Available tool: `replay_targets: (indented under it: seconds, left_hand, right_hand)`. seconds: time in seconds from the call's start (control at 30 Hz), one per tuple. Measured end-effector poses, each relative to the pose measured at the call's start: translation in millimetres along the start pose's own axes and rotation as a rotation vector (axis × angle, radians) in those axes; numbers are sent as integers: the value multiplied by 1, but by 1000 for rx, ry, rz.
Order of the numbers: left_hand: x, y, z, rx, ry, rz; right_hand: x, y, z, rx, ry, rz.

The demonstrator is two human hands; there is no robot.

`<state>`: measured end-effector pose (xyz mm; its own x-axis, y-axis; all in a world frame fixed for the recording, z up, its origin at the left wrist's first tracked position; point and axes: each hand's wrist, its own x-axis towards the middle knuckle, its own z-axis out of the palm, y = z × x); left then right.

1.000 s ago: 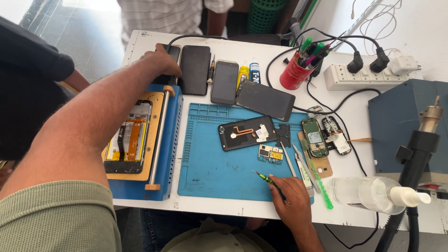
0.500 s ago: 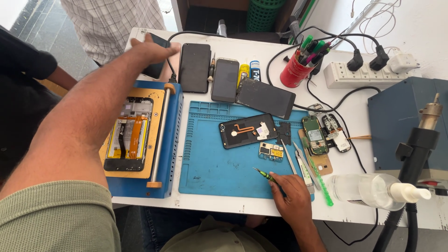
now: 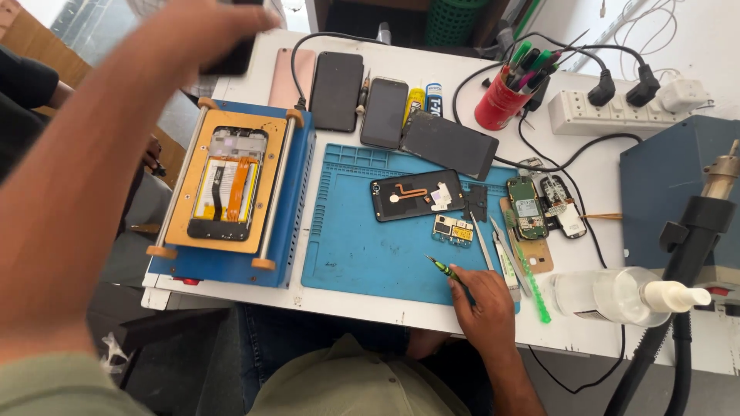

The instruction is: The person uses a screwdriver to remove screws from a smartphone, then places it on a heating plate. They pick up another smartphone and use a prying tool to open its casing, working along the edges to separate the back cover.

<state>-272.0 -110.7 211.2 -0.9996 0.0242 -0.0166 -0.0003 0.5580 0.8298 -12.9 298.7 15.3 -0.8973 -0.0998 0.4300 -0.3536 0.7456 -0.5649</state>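
Open blue mat near the front edge, bare between heating plate and right hand. Crowded toward the right: opened phone, small circuit board, tweezers. Blocked along the back by a row of phones, red pen cup, cables.

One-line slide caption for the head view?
Phone repair bench: right hand holds a green screwdriver on the blue mat; left hand lifts a dark phone above the bench.
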Motion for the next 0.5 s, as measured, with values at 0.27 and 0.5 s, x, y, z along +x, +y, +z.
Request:
replay_targets:
  seconds: [0.27, 0.5]
  left_hand:
    - [-242, -21, 112, -1469, -680, -111]
    - [-263, -48, 197, -1853, -813, -221]
  right_hand:
    - [1, -3, 2, -45, 32, -38]
    - [-3, 6, 9, -249, 37, -6]
